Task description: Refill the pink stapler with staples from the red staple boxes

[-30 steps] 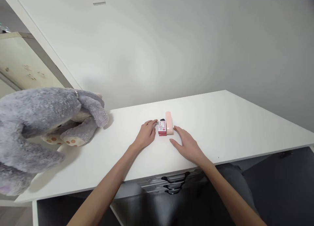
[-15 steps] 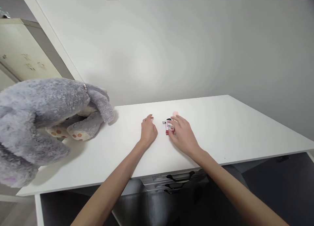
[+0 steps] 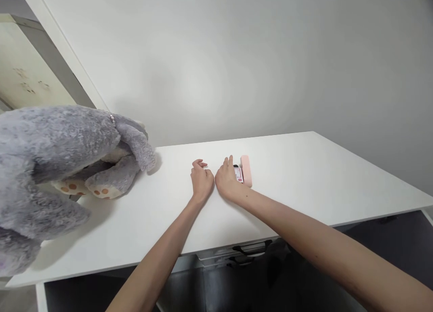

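My left hand (image 3: 202, 182) rests on the white table, its fingers loosely bent and the thumb apart from them. I see nothing held in it. Close beside it, my right hand (image 3: 226, 179) reaches across the left part of a small red and white box (image 3: 238, 174), with fingers stretched forward and apart. Its thumb and palm are hidden, and whether it touches the box cannot be told. A dark object (image 3: 236, 166) shows at the box's far edge. Just right of the box lies a long, rounded pink case (image 3: 246, 171).
A big grey plush toy (image 3: 67, 140) sits on the left of the white table (image 3: 304, 176). Behind the table rises a pale wall (image 3: 237, 68). Black drawer handles (image 3: 252, 248) show below the front edge.
My right hand has moved left, from over the box to beside my left hand, uncovering the pink case. The small metallic item left of the box is now hidden. The view has shifted slightly.
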The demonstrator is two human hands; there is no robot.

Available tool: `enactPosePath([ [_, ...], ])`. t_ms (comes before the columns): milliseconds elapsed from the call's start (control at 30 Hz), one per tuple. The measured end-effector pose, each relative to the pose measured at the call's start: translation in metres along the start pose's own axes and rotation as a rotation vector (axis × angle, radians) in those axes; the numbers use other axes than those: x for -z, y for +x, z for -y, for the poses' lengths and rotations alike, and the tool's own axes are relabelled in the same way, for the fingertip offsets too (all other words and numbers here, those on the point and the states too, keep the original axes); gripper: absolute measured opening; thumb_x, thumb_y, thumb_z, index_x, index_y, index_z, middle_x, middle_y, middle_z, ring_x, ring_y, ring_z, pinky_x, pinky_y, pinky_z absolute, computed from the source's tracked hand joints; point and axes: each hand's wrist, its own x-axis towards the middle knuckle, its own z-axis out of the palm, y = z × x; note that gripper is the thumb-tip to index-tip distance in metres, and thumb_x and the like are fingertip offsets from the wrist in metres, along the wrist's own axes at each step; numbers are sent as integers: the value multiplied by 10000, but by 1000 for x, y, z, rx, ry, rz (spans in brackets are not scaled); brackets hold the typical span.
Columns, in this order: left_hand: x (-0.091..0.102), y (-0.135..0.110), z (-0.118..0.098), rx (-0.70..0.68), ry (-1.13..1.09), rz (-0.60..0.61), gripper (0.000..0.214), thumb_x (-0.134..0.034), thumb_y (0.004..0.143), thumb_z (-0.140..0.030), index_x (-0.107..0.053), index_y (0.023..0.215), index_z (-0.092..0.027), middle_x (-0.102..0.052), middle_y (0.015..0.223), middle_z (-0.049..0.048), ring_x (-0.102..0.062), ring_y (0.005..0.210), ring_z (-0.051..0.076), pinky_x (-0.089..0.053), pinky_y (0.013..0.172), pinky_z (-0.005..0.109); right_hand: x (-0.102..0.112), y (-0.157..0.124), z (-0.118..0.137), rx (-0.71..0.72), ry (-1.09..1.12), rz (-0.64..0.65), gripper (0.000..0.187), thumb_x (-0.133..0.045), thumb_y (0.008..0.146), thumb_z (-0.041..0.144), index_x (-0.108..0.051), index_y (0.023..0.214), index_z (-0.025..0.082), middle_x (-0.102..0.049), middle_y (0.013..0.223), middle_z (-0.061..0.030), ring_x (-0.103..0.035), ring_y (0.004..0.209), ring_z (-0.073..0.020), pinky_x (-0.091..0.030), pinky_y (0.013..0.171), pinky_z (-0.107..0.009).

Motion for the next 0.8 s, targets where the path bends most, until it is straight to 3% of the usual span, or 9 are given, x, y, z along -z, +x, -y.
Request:
enactPosePath([
  [167,0,0,-2,-2,1,17,458,-531,833,-86,-444,1263,-216,-688,1204,120,-660,1165,287,-511,1027,484,-17,-4,-5,-23,23,-10,505,-839,679,97,-837,1183,131,-659,1473,-245,-211,1601,-587,212,1272,-734],
  [300,1,0,-4,-4,7,28,443,-563,840,-127,-442,1256,-218,-688,1205,119,-668,1121,286,-513,1010,486,-36,-7,-13,10,148,-135,427,-742,808,233,-818,1226,185,-665,1486,-195,-249,1598,-563,184,1247,-788],
  [400,2,0,-5,-4,9,33,434,-568,847,-143,-436,1254,-218,-690,1209,118,-676,1095,279,-519,999,485,-46,-10,-25,21,64,-164,438,-655,862,280,-800,1258,162,-652,1508,-194,-292,1597,-528,152,1274,-757],
  [600,3,3,-6,-7,22,35,431,-590,837,-162,-434,1233,-228,-694,1189,104,-690,1066,274,-521,990,479,-53,-26,-65,66,29,-207,501,-592,842,268,-785,1301,209,-701,1461,-142,-328,1606,-459,156,1316,-661],
  [800,3,7,-7,-5,41,50,427,-609,830,-187,-426,1214,-227,-700,1188,105,-685,1018,274,-518,981,484,-58,-55,-117,84,152,-271,613,-492,848,194,-698,1422,130,-667,1500,-177,-308,1633,-368,48,1368,-589],
])
